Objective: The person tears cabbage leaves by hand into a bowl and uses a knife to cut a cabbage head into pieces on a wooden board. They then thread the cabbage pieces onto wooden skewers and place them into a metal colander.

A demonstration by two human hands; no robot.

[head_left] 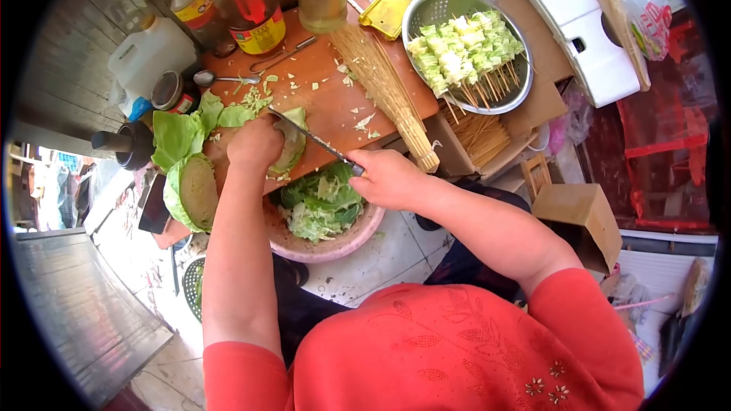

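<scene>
My right hand (387, 178) is wrapped round the handle of a knife (316, 139), whose dark narrow blade slants up and left across a piece of cabbage (292, 142). On the near part of the orange board, my left hand (255, 141) grips that cabbage piece from the left, its fingertips partly hidden. Below the blade, a pink basin (327, 253) holds cut cabbage leaves (324, 209). Left of my left hand rests a cut cabbage half (192, 192), with loose green leaves (179, 137) above it.
Cabbage scraps dot the orange board (335, 103), beside a straw whisk (384, 99). A steel colander (521, 95) holds skewered cabbage; loose skewers (481, 139) fill a carton below. Bottles (255, 19), a jar (173, 93) and a spoon (221, 78) stand or lie at the back left.
</scene>
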